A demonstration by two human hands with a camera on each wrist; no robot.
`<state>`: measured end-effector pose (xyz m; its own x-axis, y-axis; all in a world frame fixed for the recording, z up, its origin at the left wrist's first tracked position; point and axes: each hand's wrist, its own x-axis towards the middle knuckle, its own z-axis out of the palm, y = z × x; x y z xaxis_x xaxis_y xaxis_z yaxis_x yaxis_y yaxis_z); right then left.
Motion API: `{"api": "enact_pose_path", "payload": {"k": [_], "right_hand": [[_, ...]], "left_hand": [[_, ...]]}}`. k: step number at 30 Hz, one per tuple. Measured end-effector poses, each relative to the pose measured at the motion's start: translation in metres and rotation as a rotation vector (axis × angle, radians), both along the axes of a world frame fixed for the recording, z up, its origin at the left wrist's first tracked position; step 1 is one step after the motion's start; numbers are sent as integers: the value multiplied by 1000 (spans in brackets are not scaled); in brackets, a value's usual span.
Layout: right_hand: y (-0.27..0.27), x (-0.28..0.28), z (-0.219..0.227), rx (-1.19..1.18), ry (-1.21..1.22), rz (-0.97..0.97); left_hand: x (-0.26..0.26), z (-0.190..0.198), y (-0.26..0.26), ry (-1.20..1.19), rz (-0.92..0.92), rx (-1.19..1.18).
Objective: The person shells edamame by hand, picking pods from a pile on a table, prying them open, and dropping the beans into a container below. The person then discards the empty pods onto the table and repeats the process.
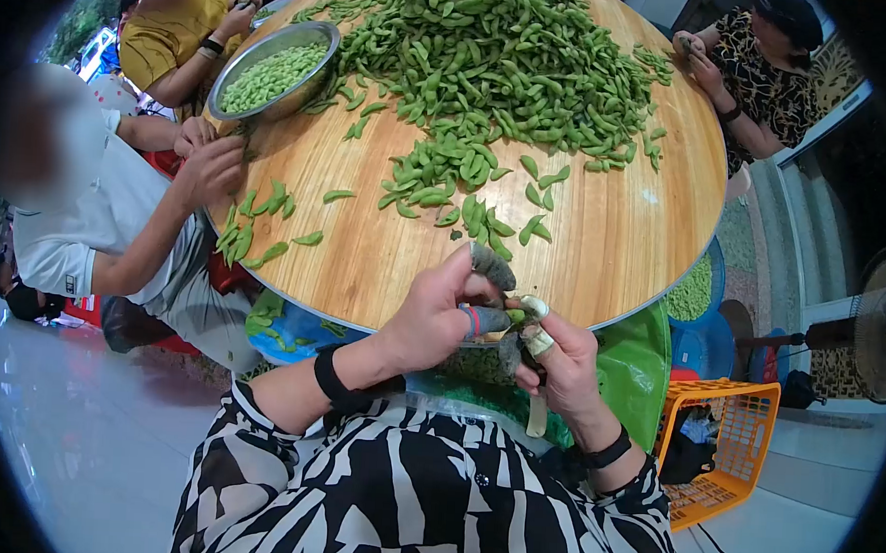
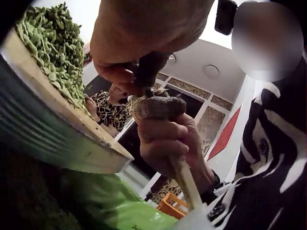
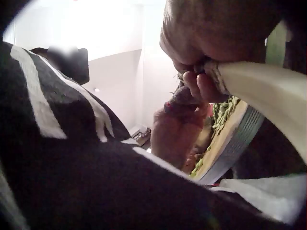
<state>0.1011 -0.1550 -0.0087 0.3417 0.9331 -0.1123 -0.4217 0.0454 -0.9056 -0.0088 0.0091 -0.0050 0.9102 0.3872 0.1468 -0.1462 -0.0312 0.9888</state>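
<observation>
I see a green pod [image 1: 517, 316] pinched between both hands just off the near edge of the table [image 1: 605, 235]: my left hand [image 1: 439, 316] curls its covered fingertips on it, my right hand [image 1: 559, 361] grips it too, below the pod heap [image 1: 494, 59].

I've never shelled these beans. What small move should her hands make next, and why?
Probably squeeze the pod open: both hands, left and right, pinch it at the table edge, above the green bag, and no beans have come out yet.
</observation>
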Motion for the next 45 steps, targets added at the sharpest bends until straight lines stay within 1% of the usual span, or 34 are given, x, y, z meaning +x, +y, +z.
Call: {"api": "enact_pose_path", "payload": {"k": [2,3,5,6,8,11,12,14,15,17,18,20,21,23,24,26,27,29,30,31,33,34,35,36,38,39,40,41,42,43,45], "right_hand": [[-2,-1,0,12,6,5],[-2,-1,0,17,24,11],[-3,-2,1,21,43,16],[-3,-4,0,21,33,-17],[-3,-6,-1,22,22,-50],[-3,-6,-6,34,26,-94],[-3,-5,-7,8,70,-113],[-4,-3,-3,-70,151,-140],[-4,-2,0,-68,151,-141],[-5,-1,3,-130,227,-133],[-6,0,3,-130,228,-136],[-6,-1,1,-170,275,-114],[-5,-2,0,-169,276,-111],[-3,-2,-1,-137,378,-135],[-2,-2,-1,-137,378,-135],[-2,-5,0,-124,302,-152],[-1,-6,1,-126,303,-153],[1,-6,4,-140,186,-169],[2,-5,5,-139,183,-168],[3,-6,5,-145,164,-185],[4,-5,4,-149,145,-202],[3,-5,1,-168,34,-208],[2,-6,0,-186,-76,-213],[2,-6,2,-187,-76,-211],[0,-8,10,-279,-291,-228],[0,-9,6,-279,-291,-227],[2,-10,0,-163,-481,-335],[2,-10,-4,-43,-669,-442],[3,-8,1,-46,-821,-443],[2,-7,3,-49,-820,-445],[3,-4,7,-87,-924,-379]], "left_hand": [[2,1,2,63,-80,-351],[3,1,2,62,-79,-349],[5,-4,2,69,-116,-674],[5,-5,1,71,-115,-675],[7,-6,1,83,-178,-990],[9,-13,-1,124,-157,-991],[10,-12,-5,125,-158,-991],[12,-7,-13,35,-17,-477],[10,-5,-10,36,-18,-476],[6,-2,-3,-26,-37,402],[7,-1,-3,-26,-41,401],[7,0,-3,-252,64,875],[5,1,-3,-250,66,876],[3,5,-5,-236,100,1003],[3,6,-4,-236,99,1003],[4,6,-3,-259,132,901],[5,5,-3,-258,132,900],[8,2,-5,-69,138,315],[11,0,-6,-102,164,240],[11,1,-6,-103,164,241],[11,8,-6,128,114,-244],[11,7,-5,128,115,-243],[11,7,-3,168,88,-379],[10,6,-2,208,62,-517],[11,3,-2,241,73,-493],[11,2,-2,275,82,-467],[11,1,-4,275,81,-467],[10,-1,-7,252,97,-361],[9,-2,-11,230,113,-257],[8,-3,-13,233,111,-258],[7,-3,-15,192,120,-171]]}}
